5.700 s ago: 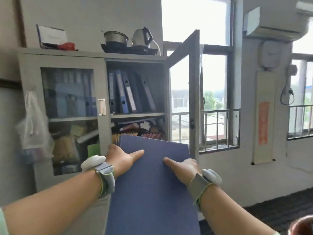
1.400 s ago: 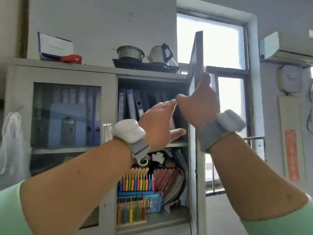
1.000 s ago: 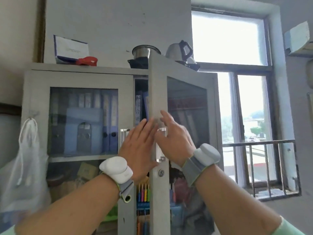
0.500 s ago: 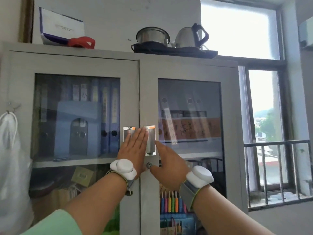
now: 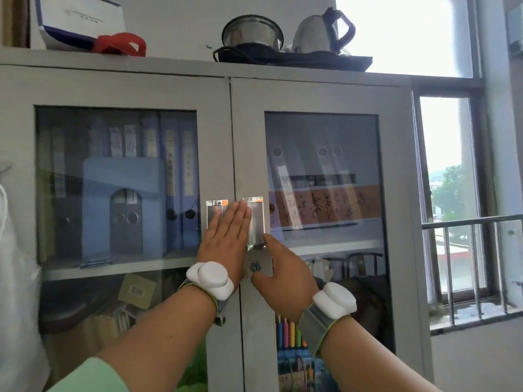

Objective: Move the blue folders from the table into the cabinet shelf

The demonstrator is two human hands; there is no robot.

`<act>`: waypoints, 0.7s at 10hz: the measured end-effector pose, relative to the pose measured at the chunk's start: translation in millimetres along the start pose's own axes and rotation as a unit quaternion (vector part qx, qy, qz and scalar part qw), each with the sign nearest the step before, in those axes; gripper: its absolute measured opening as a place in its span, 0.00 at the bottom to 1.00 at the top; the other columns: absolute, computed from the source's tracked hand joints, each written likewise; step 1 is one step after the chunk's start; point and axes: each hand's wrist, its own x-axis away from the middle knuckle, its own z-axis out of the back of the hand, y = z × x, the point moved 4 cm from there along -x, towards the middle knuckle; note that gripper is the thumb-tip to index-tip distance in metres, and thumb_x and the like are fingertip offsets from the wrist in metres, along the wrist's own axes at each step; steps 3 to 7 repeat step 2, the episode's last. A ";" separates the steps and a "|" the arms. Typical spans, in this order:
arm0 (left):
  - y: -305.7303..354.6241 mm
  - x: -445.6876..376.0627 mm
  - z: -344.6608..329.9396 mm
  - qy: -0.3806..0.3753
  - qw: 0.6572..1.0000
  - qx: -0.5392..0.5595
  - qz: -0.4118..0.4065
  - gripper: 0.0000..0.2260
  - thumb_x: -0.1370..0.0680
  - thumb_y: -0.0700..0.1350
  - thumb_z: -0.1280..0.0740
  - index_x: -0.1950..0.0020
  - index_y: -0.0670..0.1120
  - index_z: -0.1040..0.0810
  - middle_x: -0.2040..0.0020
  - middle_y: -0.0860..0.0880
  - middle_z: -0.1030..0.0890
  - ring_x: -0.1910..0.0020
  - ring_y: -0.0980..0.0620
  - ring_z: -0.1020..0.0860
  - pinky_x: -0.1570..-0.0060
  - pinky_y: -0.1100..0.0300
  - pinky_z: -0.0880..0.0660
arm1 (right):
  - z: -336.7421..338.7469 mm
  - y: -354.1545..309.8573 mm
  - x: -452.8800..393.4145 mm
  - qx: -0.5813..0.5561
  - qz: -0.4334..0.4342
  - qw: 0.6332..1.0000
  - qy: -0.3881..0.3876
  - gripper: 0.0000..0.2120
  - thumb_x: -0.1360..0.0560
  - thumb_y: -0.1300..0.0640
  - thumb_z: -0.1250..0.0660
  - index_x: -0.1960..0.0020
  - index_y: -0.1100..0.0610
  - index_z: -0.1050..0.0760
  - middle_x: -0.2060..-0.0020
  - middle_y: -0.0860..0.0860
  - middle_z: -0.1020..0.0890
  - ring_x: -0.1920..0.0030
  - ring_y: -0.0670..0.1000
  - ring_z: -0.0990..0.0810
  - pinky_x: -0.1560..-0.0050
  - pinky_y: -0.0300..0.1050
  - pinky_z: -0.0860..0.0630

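The grey cabinet [image 5: 311, 91] stands with both glass doors shut, the blue folders [image 5: 181, 188] upright on its upper shelf behind the left pane. To seat the doors well, the left hand [image 5: 226, 236], flat, fingers spread and holding nothing, should press evenly across the meeting edges, while the right hand [image 5: 285, 267], also empty and open, steadies just below the right handle plate [image 5: 256, 219] near the keyhole [image 5: 255, 266].

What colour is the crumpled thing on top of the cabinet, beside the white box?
Red, lying against the white box on the cabinet; head view.

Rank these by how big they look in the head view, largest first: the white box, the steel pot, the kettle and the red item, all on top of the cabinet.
1. White box, cut off by the frame's top edge, so its full size is unknown.
2. Steel pot and kettle: too alike to rank; the pot looks wider, the kettle taller.
3. Red item, smallest.
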 end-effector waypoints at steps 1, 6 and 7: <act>-0.9 3.0 4.8 -0.016 0.997 0.068 0.016 0.45 0.24 0.56 0.38 0.25 0.46 0.70 0.20 0.47 0.65 0.22 0.47 0.66 0.25 0.51 0.67 | 5.7 -3.2 6.3 -0.040 0.003 0.999 0.014 0.26 0.25 0.55 0.36 0.28 0.52 0.35 0.35 0.50 0.23 0.36 0.51 0.25 0.36 0.47 0.28; 1.6 11.1 26.7 -0.011 0.983 0.181 0.031 0.41 0.25 0.61 0.37 0.20 0.49 0.57 0.19 0.50 0.56 0.21 0.49 0.60 0.23 0.52 0.59 | 25.6 0.0 10.3 -0.144 -0.056 0.986 0.064 0.22 0.27 0.54 0.33 0.33 0.50 0.28 0.40 0.49 0.20 0.40 0.52 0.22 0.38 0.53 0.26; 1.6 11.1 26.7 -0.011 0.983 0.181 0.031 0.41 0.25 0.61 0.37 0.20 0.49 0.57 0.19 0.50 0.56 0.21 0.49 0.60 0.23 0.52 0.59 | 25.6 0.0 10.3 -0.144 -0.056 0.986 0.064 0.22 0.27 0.54 0.33 0.33 0.50 0.28 0.40 0.49 0.20 0.40 0.52 0.22 0.38 0.53 0.26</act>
